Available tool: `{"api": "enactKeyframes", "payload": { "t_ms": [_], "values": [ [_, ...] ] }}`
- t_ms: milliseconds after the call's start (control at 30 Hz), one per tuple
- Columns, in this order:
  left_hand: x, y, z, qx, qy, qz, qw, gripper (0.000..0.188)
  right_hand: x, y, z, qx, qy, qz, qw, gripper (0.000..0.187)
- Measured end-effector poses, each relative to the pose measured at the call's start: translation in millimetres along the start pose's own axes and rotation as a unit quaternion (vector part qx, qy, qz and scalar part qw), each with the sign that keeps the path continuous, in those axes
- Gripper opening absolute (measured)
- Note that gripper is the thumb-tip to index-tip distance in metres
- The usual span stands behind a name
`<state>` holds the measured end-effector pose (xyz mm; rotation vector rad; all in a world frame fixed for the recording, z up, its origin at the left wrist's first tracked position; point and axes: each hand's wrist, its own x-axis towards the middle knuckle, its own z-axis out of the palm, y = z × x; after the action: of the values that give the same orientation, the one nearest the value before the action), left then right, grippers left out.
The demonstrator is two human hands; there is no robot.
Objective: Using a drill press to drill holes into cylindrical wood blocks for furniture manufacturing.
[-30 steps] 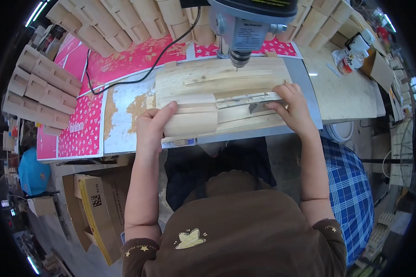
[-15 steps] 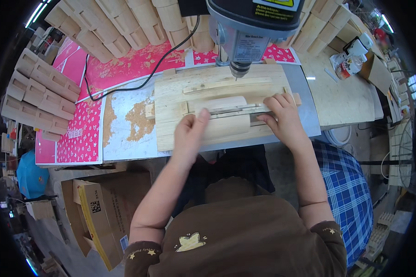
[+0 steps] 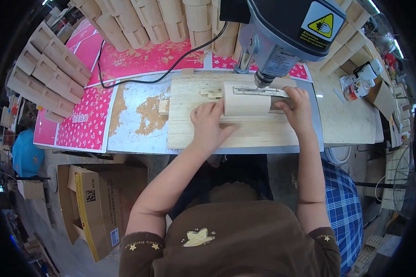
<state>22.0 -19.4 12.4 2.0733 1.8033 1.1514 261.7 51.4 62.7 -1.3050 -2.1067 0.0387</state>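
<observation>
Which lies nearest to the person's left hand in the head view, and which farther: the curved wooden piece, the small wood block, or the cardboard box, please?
From the left hand:
1. Curved wooden piece, touching its fingertips, right.
2. Small wood block, just left on the board.
3. Cardboard box, far below-left on the floor.

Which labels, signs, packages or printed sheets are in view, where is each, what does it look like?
Warning sticker: on the drill press head, top right; white square with a yellow triangle.
Rating label: on the drill body below it; pale rectangle, small print.
Cardboard box: on the floor, lower left; brown, with a square code patch.
Pink patterned sheets: on the bench, left; pink with small white hearts.
Can: bench, right; red and white.
</observation>
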Motion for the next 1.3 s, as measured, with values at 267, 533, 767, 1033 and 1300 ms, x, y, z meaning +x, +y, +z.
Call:
{"api": "enactKeyframes", "payload": {
  "t_ms": [267,533,767,1033,1300],
  "values": [
    [15,-32,-7,-0.049,-0.062,0.021,0.997,0.046,1,-11,-3,0.095,-0.004,0.003,0.995,0.040],
    [11,-33,-7,-0.032,-0.049,0.041,0.997,0.048,124,-74,-121,0.371,0.258,0.152,0.879,0.025],
    [17,-22,-1,-0.026,-0.059,0.049,0.997,0.048,137,-62,-127,0.177,0.158,0.024,0.971,0.032],
    [12,-33,-10,-0.027,-0.072,0.025,0.997,0.046,16,-70,-65,0.173,0.224,0.013,0.959,0.012],
    [13,-25,-10,-0.035,-0.061,0.019,0.997,0.038,0,-38,-19,0.102,0.249,-0.105,0.957,0.004]
  ]
}}
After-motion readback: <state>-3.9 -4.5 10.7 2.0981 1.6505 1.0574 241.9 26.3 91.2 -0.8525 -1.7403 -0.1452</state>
